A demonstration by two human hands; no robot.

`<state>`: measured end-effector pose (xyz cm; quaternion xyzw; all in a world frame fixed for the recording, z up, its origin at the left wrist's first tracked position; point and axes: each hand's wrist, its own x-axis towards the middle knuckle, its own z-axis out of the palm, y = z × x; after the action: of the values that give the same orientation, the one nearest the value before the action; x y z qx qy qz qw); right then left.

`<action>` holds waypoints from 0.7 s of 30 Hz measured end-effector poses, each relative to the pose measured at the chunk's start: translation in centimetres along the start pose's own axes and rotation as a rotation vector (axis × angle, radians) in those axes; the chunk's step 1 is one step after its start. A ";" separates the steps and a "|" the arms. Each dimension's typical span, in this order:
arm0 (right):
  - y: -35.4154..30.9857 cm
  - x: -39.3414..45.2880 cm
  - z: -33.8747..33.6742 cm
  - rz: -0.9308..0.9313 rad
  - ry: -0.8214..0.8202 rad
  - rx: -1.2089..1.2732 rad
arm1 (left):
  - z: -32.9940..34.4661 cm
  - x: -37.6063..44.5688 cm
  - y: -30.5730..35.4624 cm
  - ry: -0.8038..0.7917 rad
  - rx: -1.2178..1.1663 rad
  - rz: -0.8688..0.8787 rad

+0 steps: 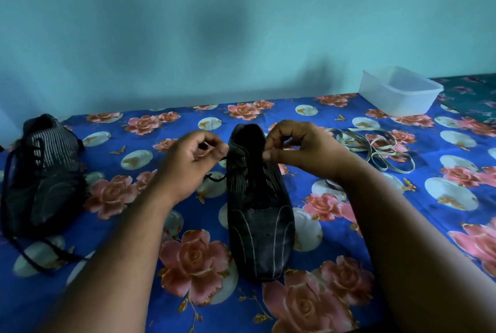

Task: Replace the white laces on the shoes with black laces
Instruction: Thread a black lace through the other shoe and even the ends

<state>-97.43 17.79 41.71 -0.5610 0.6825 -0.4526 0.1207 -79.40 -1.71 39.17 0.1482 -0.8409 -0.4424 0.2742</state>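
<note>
Black lace (216, 177), thin, limp, probably slippery: best pinched near stiff tip. Threaded through near shoe (259, 198), mid-cloth. Left hand (188, 163) fingers pinching lace left of shoe; right hand (298, 147) pinching at eyelets. White laces (375, 150) heaped right of shoe.

My view: bed under blue rose-printed fabric sheet (335, 145) carrying two dark striped shoes, centre (261, 225) and left (45, 171), pale flat removed laces (375, 147), and translucent rectangular plastic tub (400, 91).
</note>
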 end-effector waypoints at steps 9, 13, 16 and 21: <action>0.0 -0.4 -0.1 0.012 -0.085 -0.172 | 0.7 0.1 -0.6 -0.054 0.018 0.095; 0.1 -0.3 0.5 -0.026 -0.061 -0.226 | 0.7 -0.1 -0.3 -0.050 0.026 0.103; 0.1 -0.2 1.0 -0.052 -0.051 -0.234 | 0.7 0.0 -0.5 -0.049 0.031 0.106; 0.0 0.0 1.6 -0.089 -0.025 -0.182 | 0.6 -0.1 -0.4 -0.043 -0.005 0.091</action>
<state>-96.35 16.99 40.87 -0.6052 0.6935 -0.3866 0.0577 -79.71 -1.52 38.52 0.0997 -0.8514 -0.4345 0.2763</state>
